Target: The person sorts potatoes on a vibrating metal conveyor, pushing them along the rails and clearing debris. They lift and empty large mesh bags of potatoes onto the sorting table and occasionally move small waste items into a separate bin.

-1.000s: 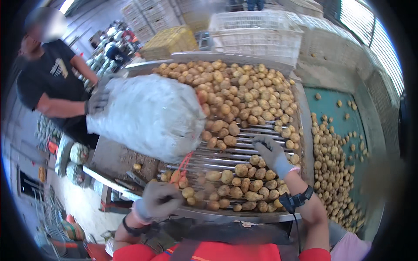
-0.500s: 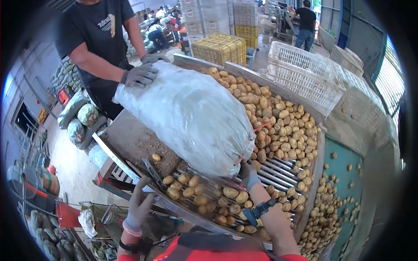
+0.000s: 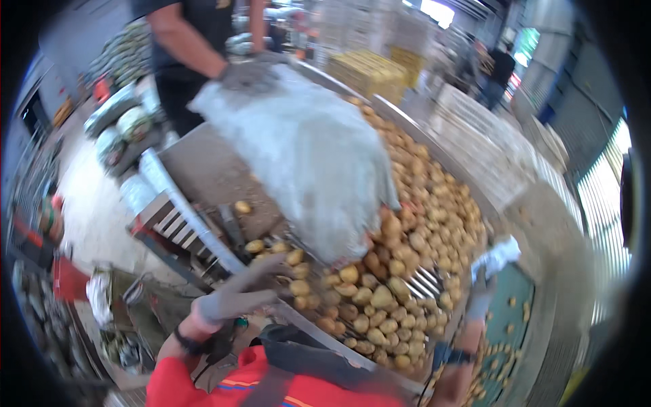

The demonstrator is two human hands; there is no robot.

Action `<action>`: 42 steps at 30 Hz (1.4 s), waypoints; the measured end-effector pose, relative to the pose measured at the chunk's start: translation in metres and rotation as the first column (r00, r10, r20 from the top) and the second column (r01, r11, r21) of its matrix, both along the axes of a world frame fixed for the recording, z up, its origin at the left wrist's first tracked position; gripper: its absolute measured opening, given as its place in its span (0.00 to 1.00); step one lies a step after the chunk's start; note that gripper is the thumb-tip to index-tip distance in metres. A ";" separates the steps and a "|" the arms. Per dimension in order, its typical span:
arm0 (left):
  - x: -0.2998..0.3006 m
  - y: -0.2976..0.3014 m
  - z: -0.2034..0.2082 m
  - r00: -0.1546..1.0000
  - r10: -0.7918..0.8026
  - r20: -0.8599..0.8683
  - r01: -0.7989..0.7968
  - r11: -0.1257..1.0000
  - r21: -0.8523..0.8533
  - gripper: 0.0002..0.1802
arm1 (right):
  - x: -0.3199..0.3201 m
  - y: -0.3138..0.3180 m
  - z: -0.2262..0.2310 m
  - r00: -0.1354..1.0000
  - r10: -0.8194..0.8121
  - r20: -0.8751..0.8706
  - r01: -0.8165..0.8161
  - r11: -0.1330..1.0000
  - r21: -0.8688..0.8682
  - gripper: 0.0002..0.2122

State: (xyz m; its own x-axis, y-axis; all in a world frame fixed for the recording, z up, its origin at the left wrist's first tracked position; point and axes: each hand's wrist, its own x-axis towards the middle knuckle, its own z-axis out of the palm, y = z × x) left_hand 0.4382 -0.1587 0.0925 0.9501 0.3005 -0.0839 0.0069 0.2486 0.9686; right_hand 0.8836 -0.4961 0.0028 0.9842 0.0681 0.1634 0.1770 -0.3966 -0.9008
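Pale plastic wraps the bulky sack (image 3: 312, 156), lying just toward 12 o'clock of the view's middle on the sorting desk (image 3: 203, 163), beside potatoes (image 3: 382, 297); a shove from the co-worker's gloved hand (image 3: 251, 76) at its 11 o'clock end could send potatoes over the desk's 6 o'clock edge. The left grip (image 3: 247, 288), at 7 o'clock, is spread with nothing in it, so it may be slow to check such a slide. The right grip (image 3: 482, 288), at 4 o'clock, seems to clasp a crumpled whitish scrap (image 3: 498, 255), though blur hides the fingers; a loose hold could drop it onto the green surface (image 3: 510, 288) below.
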 end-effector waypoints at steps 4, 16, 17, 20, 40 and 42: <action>0.033 -0.021 -0.015 0.980 -0.175 0.094 0.167 0.982 0.089 0.55 | -0.080 0.067 0.016 0.963 0.235 0.133 -0.251 0.961 0.117 0.20; -0.098 0.024 -0.072 0.582 0.804 0.123 -0.804 0.592 -0.061 0.30 | -0.306 0.276 0.048 -0.294 0.938 0.183 -0.919 -0.225 -0.324 0.22; -0.131 0.030 -0.079 0.454 0.870 0.192 -0.866 0.482 -0.134 0.28 | -0.304 0.284 0.042 -0.264 0.952 0.155 -0.949 -0.227 -0.220 0.23; -0.251 0.048 -0.096 0.267 0.946 0.185 -0.908 0.311 -0.280 0.21 | -0.289 0.307 0.021 -0.129 0.973 0.191 -0.960 -0.074 -0.271 0.23; -0.736 0.236 -0.387 -0.369 0.735 -0.569 -0.352 0.456 0.818 0.35 | -0.332 0.232 -0.032 0.718 0.648 -0.255 -0.687 0.598 -0.414 0.21; -0.731 0.243 -0.410 -0.390 0.699 -0.599 -0.268 0.537 0.800 0.34 | -0.338 0.230 -0.037 0.804 0.561 -0.198 -0.586 0.687 -0.430 0.22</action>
